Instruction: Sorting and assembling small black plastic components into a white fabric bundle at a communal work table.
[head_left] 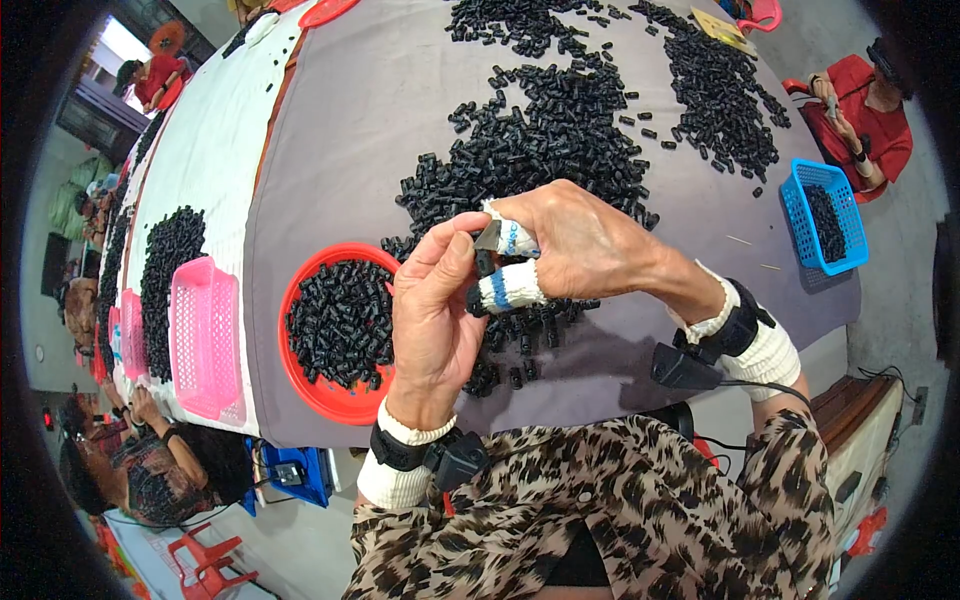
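Pinching a small black plastic piece [486, 262] between them above the grey table [340, 150], the left hand [432, 310] and the tape-wrapped fingers [508, 288] of the right hand [575, 245] should probably grip steadily, keeping it over the red tray [300, 375] of finished pieces.

Black small parts [560, 130] lie scattered over a grey surface [350, 130]. More black ones fill a red round tray [300, 375]. A pink basket [205, 335] sits on a white cloth [215, 140], with a bright blue basket [795, 215] at the far edge. White finger wraps [508, 287] carry a blue stripe. Leopard-print sleeves [620, 500], brown and black, end in cream cuffs [765, 355] and black wrist straps [735, 325].
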